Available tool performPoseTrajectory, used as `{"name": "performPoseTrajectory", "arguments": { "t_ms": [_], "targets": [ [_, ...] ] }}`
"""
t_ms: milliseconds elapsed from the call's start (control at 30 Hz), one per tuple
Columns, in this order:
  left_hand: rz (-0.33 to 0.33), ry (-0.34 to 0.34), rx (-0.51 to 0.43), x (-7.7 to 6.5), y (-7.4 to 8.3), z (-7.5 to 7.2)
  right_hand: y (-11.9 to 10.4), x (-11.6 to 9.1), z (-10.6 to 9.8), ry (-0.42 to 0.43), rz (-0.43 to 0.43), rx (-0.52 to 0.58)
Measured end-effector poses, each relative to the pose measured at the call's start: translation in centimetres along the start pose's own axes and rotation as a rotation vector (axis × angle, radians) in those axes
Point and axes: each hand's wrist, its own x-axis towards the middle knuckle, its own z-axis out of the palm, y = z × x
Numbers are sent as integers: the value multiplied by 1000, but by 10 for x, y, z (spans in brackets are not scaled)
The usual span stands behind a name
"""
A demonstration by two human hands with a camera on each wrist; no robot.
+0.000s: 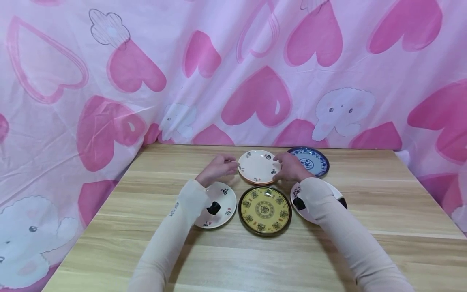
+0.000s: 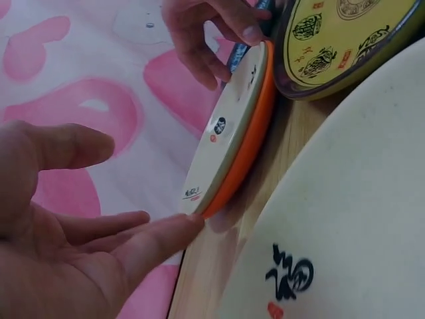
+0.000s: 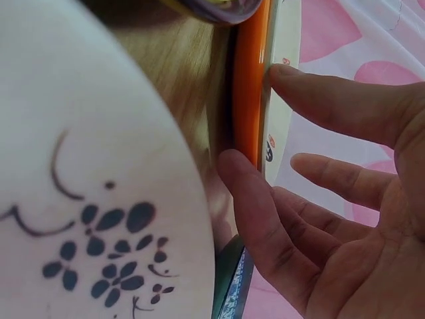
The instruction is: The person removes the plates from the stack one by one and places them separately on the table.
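A white plate with small black and red markings and an orange underside (image 1: 257, 166) sits toward the back of the table, between my two hands. My left hand (image 1: 219, 168) is at its left edge, fingers extended, one fingertip (image 2: 192, 222) right at the rim. At the right edge, my right hand (image 1: 290, 167) has its thumb (image 3: 285, 70) at the rim and a finger by the orange side, the fingers spread. Just in front lies a yellow patterned plate with a dark rim (image 1: 265, 211).
Beneath my left forearm is a white plate with black markings (image 1: 220, 207). Another white plate with a dark flower pattern (image 1: 300, 207) lies partly hidden under my right forearm. Behind my right hand is a blue-and-white plate (image 1: 310, 160). A pink heart-patterned cloth (image 1: 255, 97) hangs behind the wooden table (image 1: 255, 263).
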Motion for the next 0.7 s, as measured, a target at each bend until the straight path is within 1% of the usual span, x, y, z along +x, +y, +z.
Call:
{"name": "performPoseTrajectory", "arguments": {
  "t_ms": [133,200,467,700],
  "targets": [
    [-10,24,54,4,2,8,2,1,1,-2,13,9],
    [-11,34,57,6,2,10,3,0,1,-2,17,15],
    [-40,27,-44,13,-2,8,2,-1,-1,-6,8,22],
    [-33,34,-39,15,-5,7,-1,-2,-2,-13,-23,48]
  ]
}}
